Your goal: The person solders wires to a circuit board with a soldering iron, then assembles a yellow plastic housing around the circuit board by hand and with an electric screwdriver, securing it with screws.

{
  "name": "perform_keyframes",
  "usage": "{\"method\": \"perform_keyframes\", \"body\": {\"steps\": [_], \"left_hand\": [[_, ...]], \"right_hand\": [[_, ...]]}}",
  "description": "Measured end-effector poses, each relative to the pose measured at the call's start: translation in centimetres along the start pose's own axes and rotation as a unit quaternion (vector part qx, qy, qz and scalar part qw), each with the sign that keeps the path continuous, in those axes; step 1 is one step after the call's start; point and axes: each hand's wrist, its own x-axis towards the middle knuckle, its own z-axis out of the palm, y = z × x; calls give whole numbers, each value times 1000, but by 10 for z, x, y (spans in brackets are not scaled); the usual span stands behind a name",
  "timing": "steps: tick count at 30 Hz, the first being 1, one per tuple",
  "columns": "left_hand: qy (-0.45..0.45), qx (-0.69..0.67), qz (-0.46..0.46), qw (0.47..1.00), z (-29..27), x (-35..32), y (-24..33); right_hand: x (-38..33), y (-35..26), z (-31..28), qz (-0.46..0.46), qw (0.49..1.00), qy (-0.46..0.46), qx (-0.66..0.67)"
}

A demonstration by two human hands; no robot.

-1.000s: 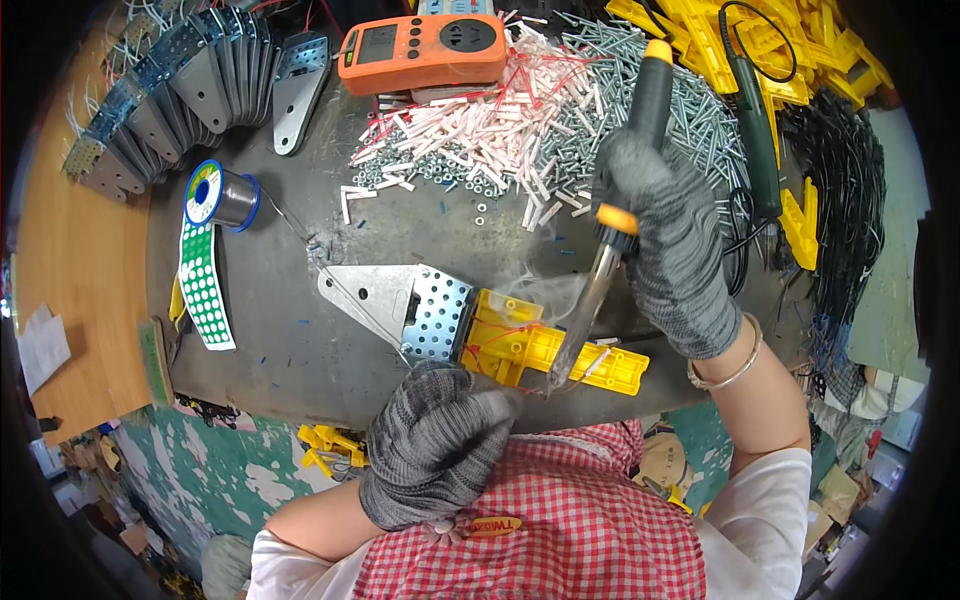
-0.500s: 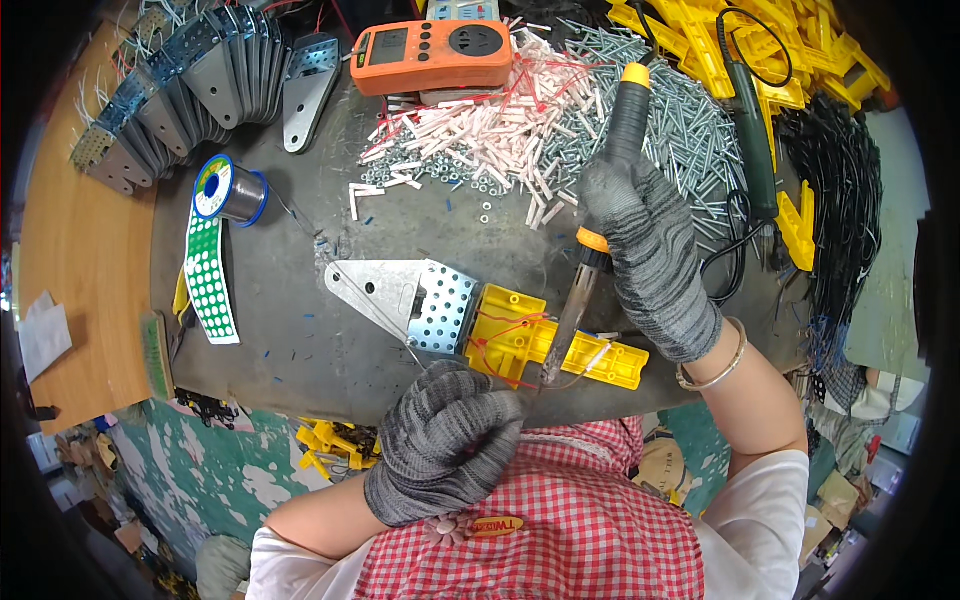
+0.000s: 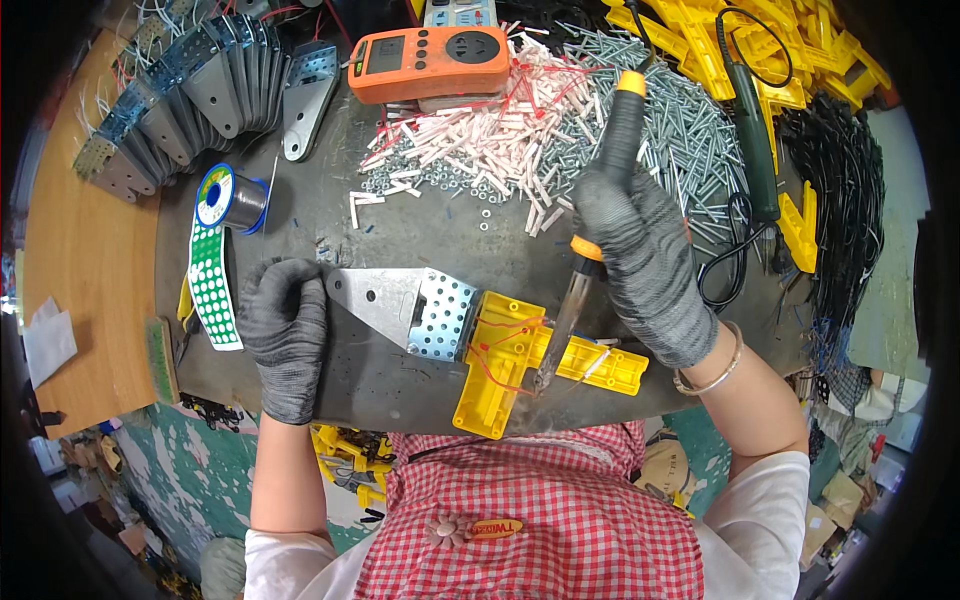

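My right hand (image 3: 650, 260), in a grey striped knit glove, is wrapped round a soldering iron (image 3: 622, 135) with a black grip and orange collar. Its hot end slants down over a T-shaped yellow plastic part (image 3: 500, 385) with thin red wires, and faint haze hangs by the tip. The yellow part adjoins a perforated metal bracket (image 3: 385, 300) lying flat. Beside the bracket's narrow end is my left hand (image 3: 287, 340), gloved alike, its fingers curled closed; whatever they hold is hidden. A spool of solder wire (image 3: 245, 203) stands just beyond it.
An orange meter (image 3: 430, 62) stands at the back, before heaps of pale sleeves (image 3: 480, 135) and screws (image 3: 690, 140). Stacked metal brackets (image 3: 190, 95) fill the far left. Yellow parts (image 3: 740, 40) and black cables (image 3: 835, 210) crowd the right. A green dotted sticker strip (image 3: 212, 290) lies left.
My left hand has moved left and away from me, from the yellow part to beside the bracket's narrow end. The soldering iron has shifted slightly left; its tip stays over the yellow part.
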Motion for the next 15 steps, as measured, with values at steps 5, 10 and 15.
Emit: {"method": "perform_keyframes", "body": {"steps": [5, 10, 15], "left_hand": [[-3, 174, 135, 975, -6, -4, 50], [-156, 36, 280, 946, -18, 6, 84], [-240, -46, 334, 910, -21, 1, 91]], "right_hand": [[0, 5, -13, 18, 998, 35, 49], [-5, 4, -16, 39, 994, 76, 70], [-13, -11, 1, 86, 989, 70, 101]]}}
